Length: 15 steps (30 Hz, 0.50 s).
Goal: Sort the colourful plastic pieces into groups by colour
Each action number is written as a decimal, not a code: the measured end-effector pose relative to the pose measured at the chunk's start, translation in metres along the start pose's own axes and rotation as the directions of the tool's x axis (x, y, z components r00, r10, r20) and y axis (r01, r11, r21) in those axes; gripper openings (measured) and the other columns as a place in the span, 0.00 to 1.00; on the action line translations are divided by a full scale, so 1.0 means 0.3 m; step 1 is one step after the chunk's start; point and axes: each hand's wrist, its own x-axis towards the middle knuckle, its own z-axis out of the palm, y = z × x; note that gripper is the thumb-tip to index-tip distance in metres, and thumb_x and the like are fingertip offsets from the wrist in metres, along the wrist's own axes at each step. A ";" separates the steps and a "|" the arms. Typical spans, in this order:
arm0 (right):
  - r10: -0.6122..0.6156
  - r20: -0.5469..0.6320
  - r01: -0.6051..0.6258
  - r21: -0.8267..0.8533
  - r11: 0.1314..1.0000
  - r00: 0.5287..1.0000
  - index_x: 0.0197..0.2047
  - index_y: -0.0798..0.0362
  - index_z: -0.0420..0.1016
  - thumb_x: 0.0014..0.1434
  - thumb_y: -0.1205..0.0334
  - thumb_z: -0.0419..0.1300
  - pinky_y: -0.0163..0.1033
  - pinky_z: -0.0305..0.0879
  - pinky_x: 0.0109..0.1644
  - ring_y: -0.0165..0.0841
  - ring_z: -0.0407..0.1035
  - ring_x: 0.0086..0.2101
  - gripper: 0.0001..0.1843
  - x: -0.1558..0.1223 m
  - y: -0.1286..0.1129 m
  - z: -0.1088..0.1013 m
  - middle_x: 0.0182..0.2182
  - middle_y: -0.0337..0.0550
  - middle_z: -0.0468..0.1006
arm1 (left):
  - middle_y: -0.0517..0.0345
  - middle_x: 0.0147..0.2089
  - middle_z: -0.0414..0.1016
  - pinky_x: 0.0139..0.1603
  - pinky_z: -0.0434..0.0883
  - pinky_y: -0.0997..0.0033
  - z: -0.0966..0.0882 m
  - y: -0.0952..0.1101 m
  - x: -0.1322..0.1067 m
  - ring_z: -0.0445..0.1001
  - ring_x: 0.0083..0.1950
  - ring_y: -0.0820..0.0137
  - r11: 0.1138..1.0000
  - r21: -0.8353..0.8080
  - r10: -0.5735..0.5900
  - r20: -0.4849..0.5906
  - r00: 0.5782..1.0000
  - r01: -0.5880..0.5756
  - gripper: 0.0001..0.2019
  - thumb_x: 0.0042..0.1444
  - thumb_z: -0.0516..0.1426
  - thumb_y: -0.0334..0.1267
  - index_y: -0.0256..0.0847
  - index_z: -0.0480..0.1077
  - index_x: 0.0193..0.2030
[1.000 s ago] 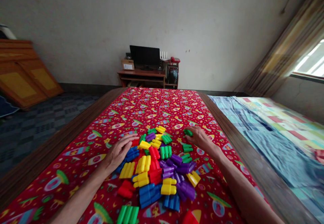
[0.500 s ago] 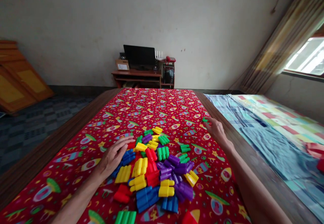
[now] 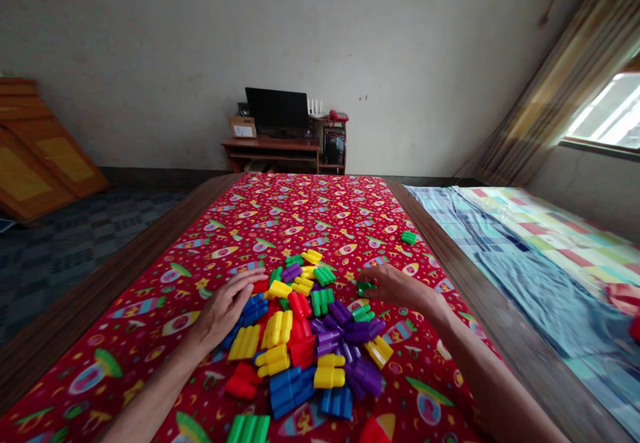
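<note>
My right hand (image 3: 393, 284) is at the right side of a pile of plastic building blocks, its fingers closed around a small green building block (image 3: 365, 291) and partly covering it. My left hand (image 3: 225, 306) rests at the pile's left edge with fingers stretched out, beside a red block (image 3: 259, 287) and blue blocks (image 3: 254, 309). Yellow blocks (image 3: 277, 329), purple blocks (image 3: 363, 376) and more red, blue and green ones lie jumbled between the hands. Alone toward the right edge of the red patterned cloth (image 3: 310, 219) sits another green block (image 3: 409, 237).
The cloth covers a table with dark brown edges (image 3: 125, 263). A green block (image 3: 249, 429) lies at the near side. To the right is a bed (image 3: 510, 249) with checked bedding. Against the far wall stands a desk (image 3: 273, 144) with a monitor (image 3: 277, 111).
My right hand has let go of the green block near the cloth's right edge and moved left and nearer, onto another green block. My left hand has stayed put.
</note>
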 end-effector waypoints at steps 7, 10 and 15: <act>0.268 -0.394 -0.296 -0.010 0.955 0.879 0.30 0.55 0.77 0.54 0.63 0.60 0.33 0.59 0.32 0.31 0.67 0.28 0.06 0.017 0.203 -0.022 0.25 0.40 0.75 | 0.51 0.57 0.75 0.63 0.67 0.61 0.001 -0.023 -0.007 0.71 0.60 0.62 1.000 0.021 0.005 0.013 1.000 -0.006 0.23 0.65 0.45 0.50 0.41 0.75 0.50; 0.231 -0.695 -0.365 -0.049 0.930 0.681 0.39 0.55 0.76 0.57 0.59 0.57 0.39 0.65 0.37 0.36 0.71 0.33 0.11 -0.029 0.309 -0.032 0.31 0.46 0.78 | 0.51 0.57 0.75 0.63 0.67 0.62 0.000 -0.018 -0.009 0.71 0.60 0.62 1.000 0.018 0.007 0.016 1.000 -0.007 0.22 0.65 0.45 0.50 0.41 0.75 0.50; 0.080 -0.817 -0.316 -0.129 0.940 0.571 0.51 0.55 0.72 0.61 0.56 0.56 0.49 0.68 0.48 0.43 0.72 0.43 0.18 -0.063 0.306 -0.041 0.42 0.56 0.78 | 0.50 0.57 0.75 0.62 0.68 0.61 0.002 0.001 -0.005 0.72 0.59 0.62 1.000 0.012 -0.002 -0.003 1.000 0.002 0.23 0.65 0.44 0.50 0.41 0.75 0.48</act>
